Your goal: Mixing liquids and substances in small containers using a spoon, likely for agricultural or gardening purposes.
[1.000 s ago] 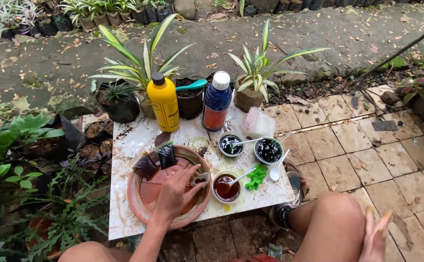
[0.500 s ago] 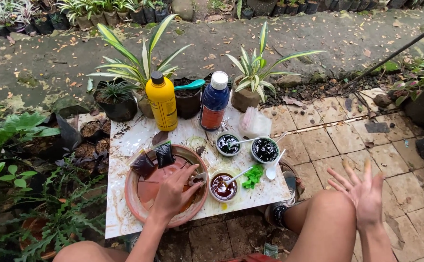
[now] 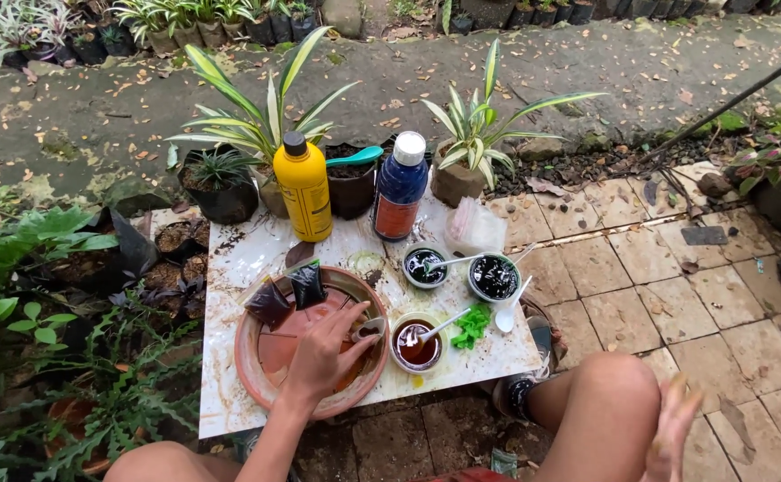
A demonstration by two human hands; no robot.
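Down on a low white surface [image 3: 238,393] set over patio tiles, the left hand [image 3: 323,353] is resting inside a wide terracotta dish [image 3: 256,375], palm down, fingers loosely curled and spread toward the dish's right rim. Can't tell if it's actually gripping anything, though a small pale cup-like thing [image 3: 371,329] sits right at its fingertips on that rim. Two dark filled plastic pouches [image 3: 288,293] lean at the far left edge of the dish.

Just right of the dish there's a small bowl of brown liquid [image 3: 416,345] with a white spoon in it, nearly touching the dish. Behind that are two bowls of black stuff [image 3: 495,277], each with a spoon, and a little bit of bright green material [image 3: 472,325] lying on the surface between them and the brown bowl. At the back stand a yellow bottle [image 3: 304,189] with a black cap and a blue bottle [image 3: 400,187] with a white cap, plus a clear plastic bag [image 3: 475,227] off to the right.

The right hand [image 3: 672,433] is way off to the side, low by the bare knee, blurred, open-looking and holding nothing that I can make out.

Potted striped-leaf plants [image 3: 256,116] line the back edge, one pot with a teal scoop [image 3: 353,157] stuck in it
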